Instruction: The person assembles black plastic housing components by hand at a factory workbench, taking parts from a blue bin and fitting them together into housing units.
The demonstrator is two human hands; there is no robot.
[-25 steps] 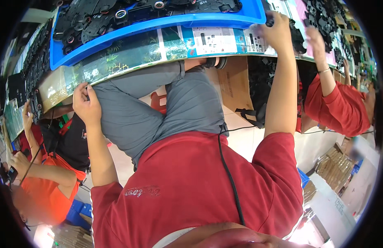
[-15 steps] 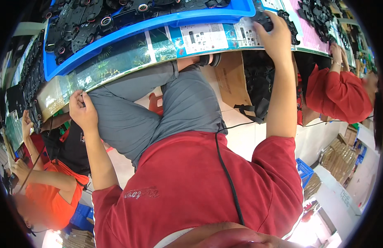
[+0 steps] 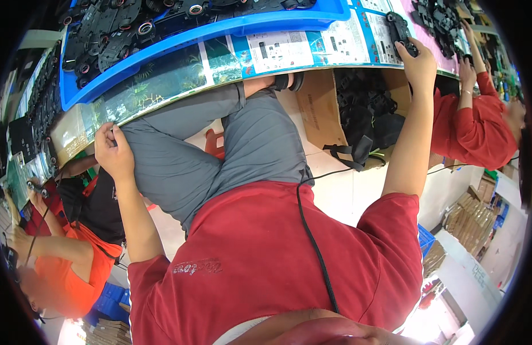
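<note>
At the right part of the table, my right hand [image 3: 420,63] has its thumb and fingers closed on the near end of a black toy car chassis [image 3: 399,30] with wheels. The chassis lies lengthwise on the tabletop, pointing away from me. Over by the table's front edge on the left, my left hand [image 3: 114,154] is closed with its fingers curled and the thumb against them. Whatever sits in its fingertips is too small to make out. A large blue tray [image 3: 220,30] ahead of me holds many black chassis [image 3: 119,49] in a heap.
Printed sheets [image 3: 280,50] lie under the table's clear cover. A cardboard box [image 3: 319,109] of black parts stands below the table. More black parts [image 3: 441,26] lie on a pink surface. Co-workers in orange [image 3: 76,270] and red [image 3: 470,129] work on either side. A black cable [image 3: 312,241] crosses my shirt.
My right hand has moved right and slightly nearer, onto the chassis at the right of the table. The sheets it covered now show. My left hand has barely moved.
</note>
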